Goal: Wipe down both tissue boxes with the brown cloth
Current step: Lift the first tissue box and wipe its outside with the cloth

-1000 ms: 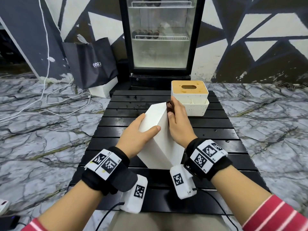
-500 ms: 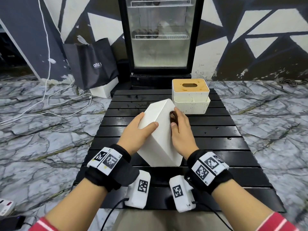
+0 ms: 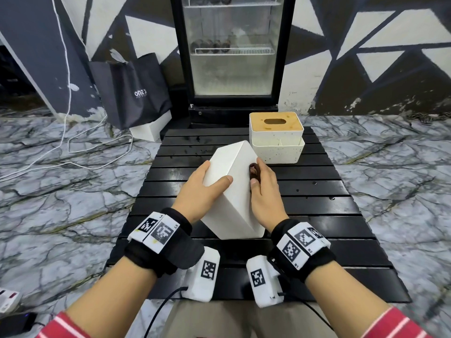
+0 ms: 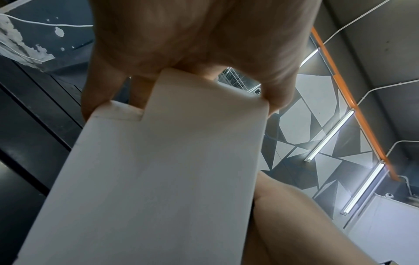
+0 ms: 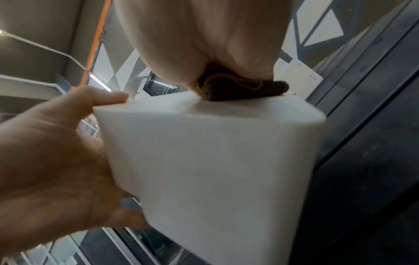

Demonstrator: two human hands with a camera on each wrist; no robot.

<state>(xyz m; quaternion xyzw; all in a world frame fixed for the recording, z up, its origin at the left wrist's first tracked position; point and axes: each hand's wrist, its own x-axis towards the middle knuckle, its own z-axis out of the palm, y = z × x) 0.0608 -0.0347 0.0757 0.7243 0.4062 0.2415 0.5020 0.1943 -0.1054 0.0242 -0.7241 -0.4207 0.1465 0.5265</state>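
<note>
We gripped the white box (image 3: 231,191) with our left hand (image 3: 202,191) and held the cloth (image 3: 253,170) against it in our right hand (image 3: 266,196), mid-wipe; the lidded box (image 3: 275,135) probably remained.

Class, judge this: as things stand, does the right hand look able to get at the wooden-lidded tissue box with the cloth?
Probably yes. The right hand presses the brown cloth against the tilted white tissue box; the wooden-lidded tissue box stands just beyond, nothing between.
</note>
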